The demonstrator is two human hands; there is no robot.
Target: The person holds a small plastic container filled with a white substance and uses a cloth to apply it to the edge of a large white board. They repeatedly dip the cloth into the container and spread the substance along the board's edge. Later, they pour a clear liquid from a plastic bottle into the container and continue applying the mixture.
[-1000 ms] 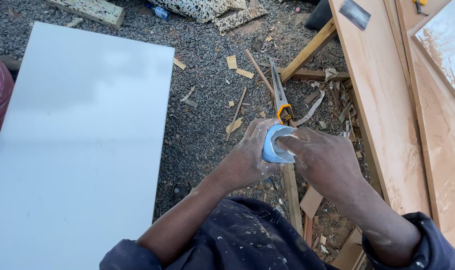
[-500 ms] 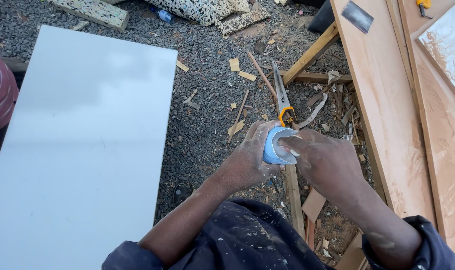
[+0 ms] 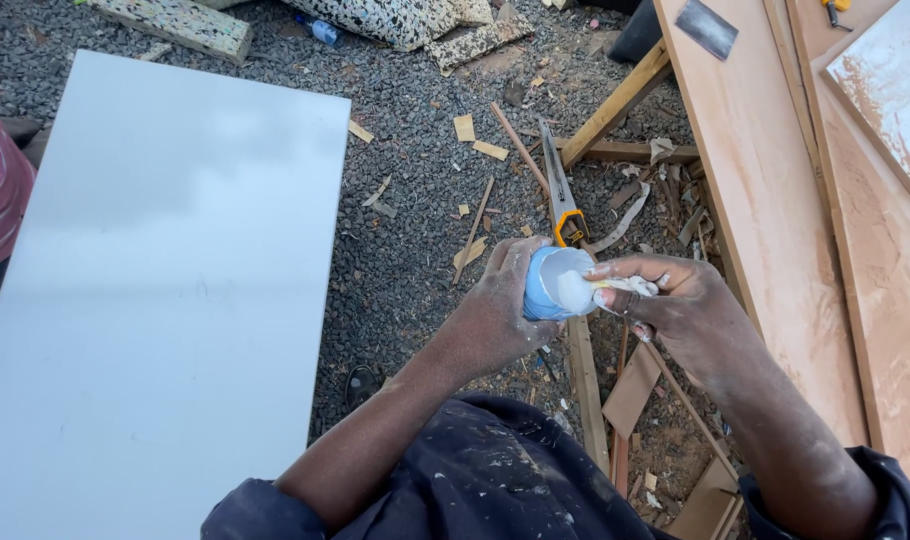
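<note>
Head view: the left hand (image 3: 500,305) clamps a small blue tub (image 3: 555,283) above gravel ground (image 3: 415,250), tilted toward the right hand (image 3: 675,305), whose pinched fingers (image 3: 625,290) scoop white paste beside a handsaw (image 3: 563,200).

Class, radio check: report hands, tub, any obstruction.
Left hand grips blue tub. Right hand dips fingers into white paste. Saw beyond; nothing blocking.

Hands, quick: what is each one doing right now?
Left hand: closed around a small blue container, holding it.
Right hand: fingers pinched on a small whitish scrap at the container's open mouth.
</note>
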